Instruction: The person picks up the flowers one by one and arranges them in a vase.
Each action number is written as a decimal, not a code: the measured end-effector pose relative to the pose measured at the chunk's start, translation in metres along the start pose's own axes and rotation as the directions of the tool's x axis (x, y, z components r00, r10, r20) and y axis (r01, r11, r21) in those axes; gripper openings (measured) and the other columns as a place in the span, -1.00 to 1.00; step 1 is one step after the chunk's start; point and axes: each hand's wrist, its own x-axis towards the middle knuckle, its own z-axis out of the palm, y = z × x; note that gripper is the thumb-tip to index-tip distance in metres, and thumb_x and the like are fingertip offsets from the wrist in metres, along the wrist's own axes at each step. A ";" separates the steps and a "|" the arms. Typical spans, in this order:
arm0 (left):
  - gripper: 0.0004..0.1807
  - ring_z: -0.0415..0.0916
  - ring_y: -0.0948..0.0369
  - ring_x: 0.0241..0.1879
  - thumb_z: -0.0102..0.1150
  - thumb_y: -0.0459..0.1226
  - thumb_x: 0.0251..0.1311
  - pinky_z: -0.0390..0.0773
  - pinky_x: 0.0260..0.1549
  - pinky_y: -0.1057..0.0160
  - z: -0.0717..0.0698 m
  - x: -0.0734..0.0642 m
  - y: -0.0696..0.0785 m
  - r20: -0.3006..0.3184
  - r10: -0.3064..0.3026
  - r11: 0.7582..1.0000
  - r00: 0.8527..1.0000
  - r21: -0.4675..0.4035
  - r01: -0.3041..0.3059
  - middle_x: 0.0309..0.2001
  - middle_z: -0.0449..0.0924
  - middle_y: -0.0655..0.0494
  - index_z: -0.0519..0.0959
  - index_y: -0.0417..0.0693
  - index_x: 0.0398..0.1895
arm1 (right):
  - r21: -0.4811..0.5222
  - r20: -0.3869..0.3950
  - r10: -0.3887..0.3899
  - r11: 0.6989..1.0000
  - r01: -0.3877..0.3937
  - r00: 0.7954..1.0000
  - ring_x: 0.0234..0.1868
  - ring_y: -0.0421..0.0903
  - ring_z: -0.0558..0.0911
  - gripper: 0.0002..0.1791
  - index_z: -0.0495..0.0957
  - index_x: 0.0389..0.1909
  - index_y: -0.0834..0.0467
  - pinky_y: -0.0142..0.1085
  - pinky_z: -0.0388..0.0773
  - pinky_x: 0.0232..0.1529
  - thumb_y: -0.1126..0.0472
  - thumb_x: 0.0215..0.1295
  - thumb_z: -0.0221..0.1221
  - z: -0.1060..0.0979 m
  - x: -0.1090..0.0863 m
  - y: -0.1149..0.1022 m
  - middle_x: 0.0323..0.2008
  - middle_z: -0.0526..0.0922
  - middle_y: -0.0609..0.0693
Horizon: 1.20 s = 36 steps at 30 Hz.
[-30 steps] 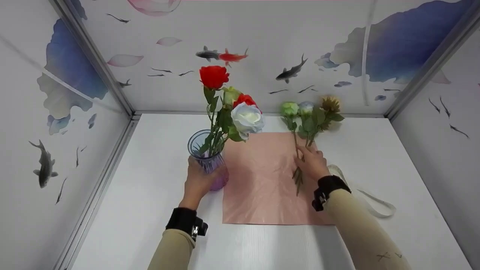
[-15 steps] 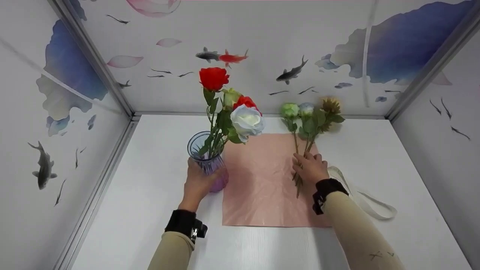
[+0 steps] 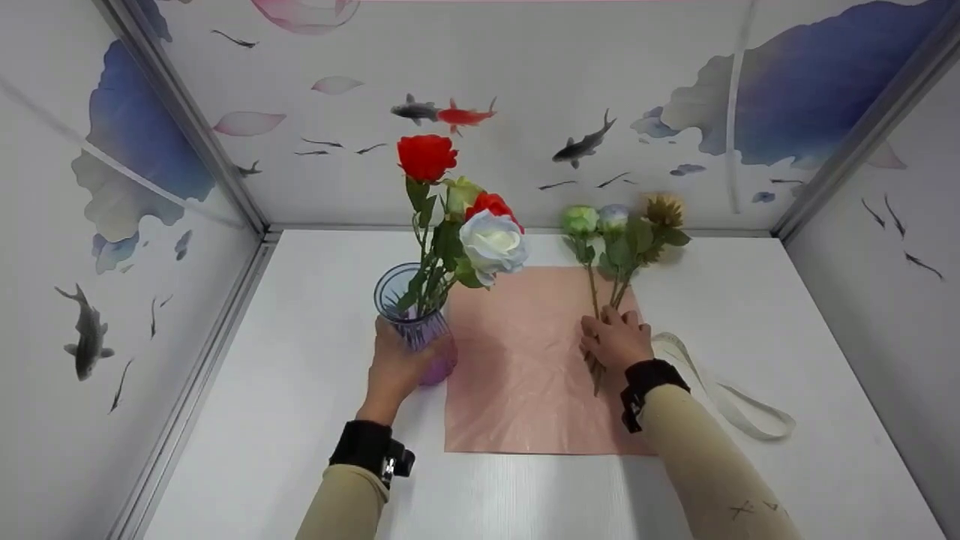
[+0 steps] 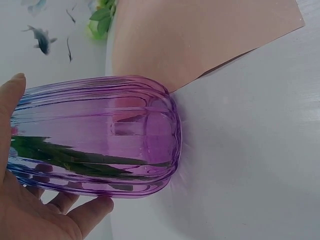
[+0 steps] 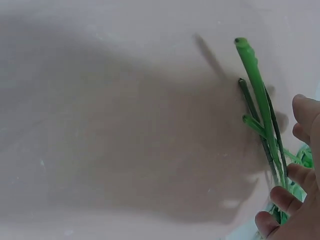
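My left hand grips a ribbed glass vase, blue at the rim and purple below, from its left side. The vase stands on the table holding several flowers: a red rose, a white rose, a second red bloom and a green one. At the right, my right hand holds the stems of a flower bunch, fingers bent over them. Its heads, a green flower, a pale blue flower and a yellow-brown one, point toward the back wall. The lower stem ends stick out below the fingers.
A pink sheet of wrapping paper lies flat in the middle of the table, under the right hand's stems. An off-white ribbon is looped to the right of it. White panels with painted fish enclose the back and sides.
My right hand has slid down the stems toward me and slightly left, its fingers closing more around them. The left hand and the vase stay in place.
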 end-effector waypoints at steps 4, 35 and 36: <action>0.27 0.22 -0.14 0.48 0.46 0.10 0.04 0.28 0.38 -0.24 0.000 0.000 0.000 0.004 -0.002 1.000 1.000 -0.006 0.002 0.49 0.17 -0.25 -0.17 -0.19 0.58 | -0.041 0.024 -0.007 0.999 0.008 1.000 0.25 0.41 0.26 -0.68 0.53 0.14 0.04 0.32 0.20 0.13 -0.02 0.57 0.04 0.003 0.000 -0.002 0.34 0.37 0.31; 0.24 0.30 -0.12 0.43 0.51 0.04 0.01 0.32 0.38 -0.16 0.001 -0.001 0.001 -0.029 0.025 0.998 0.999 -0.058 -0.026 0.43 0.23 -0.29 -0.10 -0.26 0.54 | 0.401 0.050 0.180 0.897 -0.184 0.982 0.05 0.22 0.59 -0.69 0.57 0.09 0.41 0.10 0.51 0.14 0.32 0.47 0.06 -0.018 0.007 -0.012 0.11 0.60 0.38; 0.23 0.30 -0.13 0.43 0.50 0.03 0.01 0.32 0.39 -0.16 0.001 -0.001 0.000 -0.029 0.027 0.998 0.999 -0.057 -0.029 0.43 0.23 -0.29 -0.10 -0.27 0.54 | 0.404 0.044 0.186 0.895 -0.188 0.981 0.03 0.23 0.59 -0.69 0.55 0.11 0.42 0.07 0.54 0.07 0.35 0.45 0.08 -0.018 0.006 -0.013 0.07 0.60 0.39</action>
